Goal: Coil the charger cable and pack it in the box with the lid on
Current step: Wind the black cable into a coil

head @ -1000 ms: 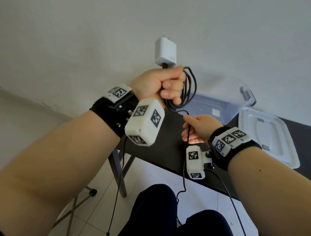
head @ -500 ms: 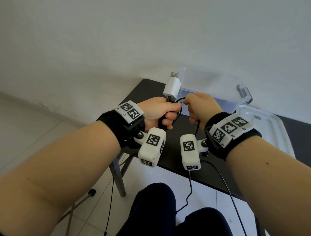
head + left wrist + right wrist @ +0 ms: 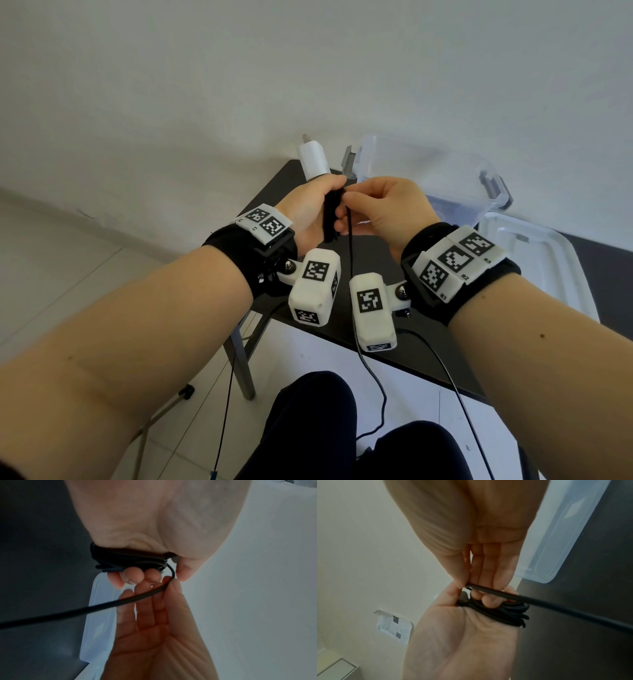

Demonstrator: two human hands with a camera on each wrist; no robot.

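the left hand point(image 3: 310, 209) is closed around the coiled bundle of the black charger cable point(image 3: 330, 219), with the white charger plug point(image 3: 313, 161) sticking up above its fist. the right hand point(image 3: 390, 209), touching it, pinches the loose strand between thumb and fingertips; the rest hangs toward the lap. both hands hover above the dark surface point(image 3: 274, 192), near the clear box point(image 3: 428, 174) and its lid point(image 3: 534, 253) lying alongside.

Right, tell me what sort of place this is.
Probably a plain indoor room, set up as a simple work spot: a bare white wall, a pale tiled floor and a small black table on metal legs.
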